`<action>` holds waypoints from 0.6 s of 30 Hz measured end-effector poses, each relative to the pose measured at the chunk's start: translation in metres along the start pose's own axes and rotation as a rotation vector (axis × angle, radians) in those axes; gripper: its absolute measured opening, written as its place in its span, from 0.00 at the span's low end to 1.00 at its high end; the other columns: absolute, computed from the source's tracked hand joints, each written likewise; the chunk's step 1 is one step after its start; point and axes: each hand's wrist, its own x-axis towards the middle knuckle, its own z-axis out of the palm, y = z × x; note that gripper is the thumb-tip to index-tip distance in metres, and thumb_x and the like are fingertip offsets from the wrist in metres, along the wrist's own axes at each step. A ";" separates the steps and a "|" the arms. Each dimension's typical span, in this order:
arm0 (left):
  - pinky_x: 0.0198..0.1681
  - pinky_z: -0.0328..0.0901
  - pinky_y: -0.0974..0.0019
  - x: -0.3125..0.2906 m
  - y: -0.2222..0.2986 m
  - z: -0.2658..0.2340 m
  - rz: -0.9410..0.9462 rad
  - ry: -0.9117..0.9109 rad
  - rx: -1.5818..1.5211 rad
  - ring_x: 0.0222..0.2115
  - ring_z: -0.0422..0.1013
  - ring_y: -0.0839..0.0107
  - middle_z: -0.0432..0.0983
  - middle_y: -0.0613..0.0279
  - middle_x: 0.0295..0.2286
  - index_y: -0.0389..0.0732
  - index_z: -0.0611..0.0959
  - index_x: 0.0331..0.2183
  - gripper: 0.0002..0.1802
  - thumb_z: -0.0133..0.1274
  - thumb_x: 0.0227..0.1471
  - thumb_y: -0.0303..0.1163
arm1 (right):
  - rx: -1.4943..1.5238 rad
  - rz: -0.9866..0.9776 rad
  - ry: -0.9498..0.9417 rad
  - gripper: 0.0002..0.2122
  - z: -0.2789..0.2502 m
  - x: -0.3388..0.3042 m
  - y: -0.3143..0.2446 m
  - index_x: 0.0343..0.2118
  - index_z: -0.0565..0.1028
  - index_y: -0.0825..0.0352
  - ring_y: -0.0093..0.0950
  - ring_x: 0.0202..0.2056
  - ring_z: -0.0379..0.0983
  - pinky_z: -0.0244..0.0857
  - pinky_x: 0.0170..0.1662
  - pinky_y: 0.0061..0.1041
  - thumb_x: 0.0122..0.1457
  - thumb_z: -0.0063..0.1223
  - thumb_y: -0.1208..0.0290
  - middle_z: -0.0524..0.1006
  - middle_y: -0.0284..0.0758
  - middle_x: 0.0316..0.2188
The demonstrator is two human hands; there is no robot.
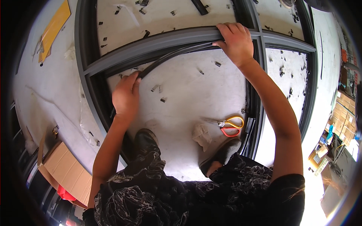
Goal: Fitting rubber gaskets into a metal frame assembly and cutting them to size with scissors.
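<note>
Status: looks partway, as far as one view tells. Big dark metal frame lies across the floor, corners and crossbars joined. Its long grey bar runs across in front of the person. Black strip is along the near side of that bar: close against it by the right hand, bowed off it toward the left hand, so I'd call the middle stretch not seated. Whether the part past the right thumb is seated: can't tell, hand covers it. Same under the left fist.

Hands well apart. Left hand is closed round the strip near the left post. Right hand is clamped over the bar, fingers on top, thumb down at the strip.

Around: stacked boxes far right, open carton lower left, yellow sheet upper left, all outside the frame. Left shoe and right shoe are inside the same bay as the strip. Scissors lie just beyond the right shoe, crumpled wrap beside them. Small black bits litter the floor.

In the way: nothing visible blocks the bowed span; feet and scissors limit footing, I'd say.
</note>
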 end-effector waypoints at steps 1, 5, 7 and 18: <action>0.34 0.67 0.56 0.005 0.000 0.000 0.001 0.003 -0.003 0.32 0.73 0.53 0.76 0.57 0.31 0.46 0.82 0.43 0.12 0.53 0.56 0.32 | 0.021 -0.007 -0.007 0.24 0.001 0.000 0.001 0.44 0.74 0.59 0.34 0.46 0.69 0.61 0.54 0.37 0.43 0.68 0.62 0.75 0.31 0.39; 0.36 0.68 0.59 0.017 0.005 -0.002 -0.010 0.020 0.074 0.33 0.74 0.54 0.78 0.54 0.33 0.42 0.83 0.43 0.12 0.54 0.57 0.34 | -0.022 0.018 0.061 0.24 0.004 -0.002 -0.006 0.45 0.73 0.60 0.34 0.48 0.68 0.59 0.55 0.39 0.45 0.66 0.56 0.75 0.32 0.39; 0.38 0.69 0.62 0.019 0.006 -0.002 -0.012 0.012 0.088 0.34 0.75 0.54 0.79 0.52 0.34 0.39 0.83 0.42 0.13 0.55 0.57 0.34 | -0.009 0.004 0.043 0.25 0.005 0.000 -0.004 0.46 0.73 0.60 0.35 0.48 0.68 0.59 0.55 0.39 0.46 0.65 0.54 0.74 0.32 0.40; 0.40 0.69 0.58 0.016 0.000 0.011 -0.002 0.113 0.105 0.37 0.75 0.52 0.79 0.51 0.37 0.40 0.83 0.42 0.13 0.54 0.55 0.33 | -0.011 0.042 0.023 0.25 0.008 0.004 -0.021 0.42 0.74 0.61 0.33 0.47 0.67 0.58 0.56 0.38 0.45 0.65 0.50 0.74 0.31 0.40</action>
